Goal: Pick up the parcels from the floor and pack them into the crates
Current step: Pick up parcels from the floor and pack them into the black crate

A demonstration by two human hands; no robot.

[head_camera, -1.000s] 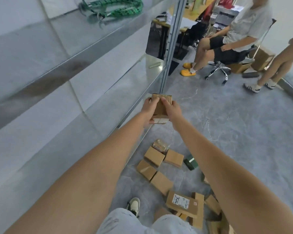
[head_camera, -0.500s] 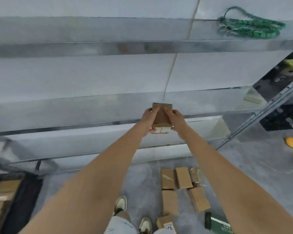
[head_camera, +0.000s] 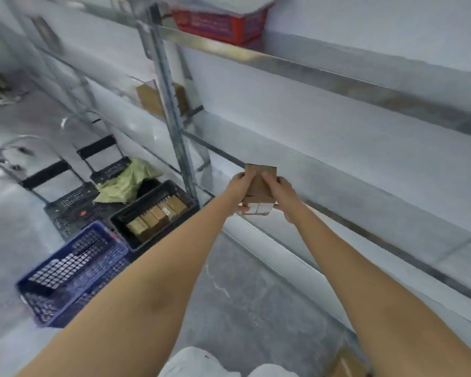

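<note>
My left hand (head_camera: pixel 238 190) and right hand (head_camera: pixel 282 195) each keep a firm grip on the parcel (head_camera: pixel 259 190), long axis pointing away from me, labelled end nearest.

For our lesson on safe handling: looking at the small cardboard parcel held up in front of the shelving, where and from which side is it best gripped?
Grip the cardboard parcel on its two narrow side faces, coming in from left and right. It is a small flat-sided box held upright, so opposed palms clamp it squarely, as the left hand and right hand do now, leaving the labelled lower face clear.

Both arms outstretched, left hand (head_camera: pixel 238 190) and right hand (head_camera: pixel 282 194) in close grip.
</note>
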